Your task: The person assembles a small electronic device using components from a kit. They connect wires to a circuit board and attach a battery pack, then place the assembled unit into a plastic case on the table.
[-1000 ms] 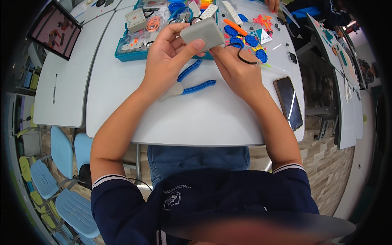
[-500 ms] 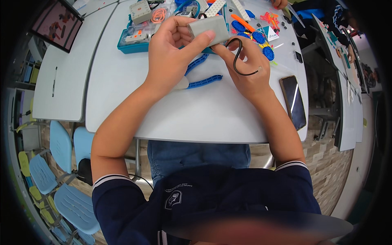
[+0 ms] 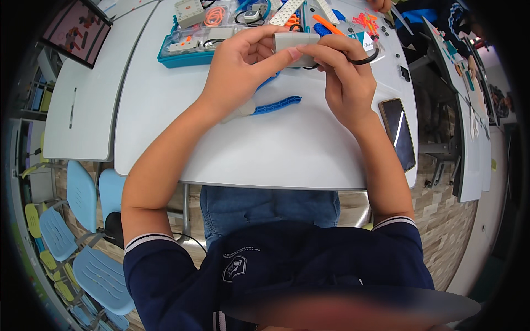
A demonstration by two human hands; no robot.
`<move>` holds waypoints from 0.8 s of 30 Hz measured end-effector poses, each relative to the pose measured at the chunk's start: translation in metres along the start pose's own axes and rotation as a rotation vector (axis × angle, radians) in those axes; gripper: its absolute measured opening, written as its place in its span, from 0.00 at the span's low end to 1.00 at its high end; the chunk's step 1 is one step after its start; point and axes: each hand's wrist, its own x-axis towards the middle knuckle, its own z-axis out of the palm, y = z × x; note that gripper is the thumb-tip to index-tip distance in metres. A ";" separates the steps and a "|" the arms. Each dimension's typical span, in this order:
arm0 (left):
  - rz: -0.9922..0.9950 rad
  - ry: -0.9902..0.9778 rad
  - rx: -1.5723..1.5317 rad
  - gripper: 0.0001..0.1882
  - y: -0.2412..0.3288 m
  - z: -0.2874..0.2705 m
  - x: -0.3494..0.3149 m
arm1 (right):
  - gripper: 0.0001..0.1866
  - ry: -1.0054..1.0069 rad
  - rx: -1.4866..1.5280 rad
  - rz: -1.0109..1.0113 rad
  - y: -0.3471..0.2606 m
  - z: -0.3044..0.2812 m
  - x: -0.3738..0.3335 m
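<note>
Over the surface [image 3: 248,151], the left hand [image 3: 234,69] pinches the block [image 3: 295,39] between thumb and fingers; the right hand [image 3: 350,83] bends its fingers against the other end, though whether they pinch block or cable [image 3: 364,59] cannot be told. A firm left grip with the cable slack, clear of the right fingers, would likely serve best. Just beyond sits the bin [image 3: 190,59], near enough to bump. The phone [image 3: 398,129] lies beside the right wrist; the tool [image 3: 276,105], partly hidden by the left hand, crowds the space below.
</note>
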 end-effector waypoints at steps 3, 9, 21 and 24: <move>0.046 -0.009 0.054 0.23 -0.003 0.002 0.000 | 0.25 0.035 0.073 -0.009 0.001 -0.003 0.002; 0.009 -0.191 0.238 0.23 0.005 0.002 -0.005 | 0.24 0.033 0.163 0.103 -0.001 -0.008 0.004; -0.434 -0.460 -0.351 0.24 0.006 0.000 -0.004 | 0.20 0.047 1.439 0.678 0.015 -0.004 -0.007; -0.462 -0.538 -0.560 0.22 0.002 -0.003 -0.003 | 0.17 0.030 1.517 0.612 0.022 -0.001 -0.010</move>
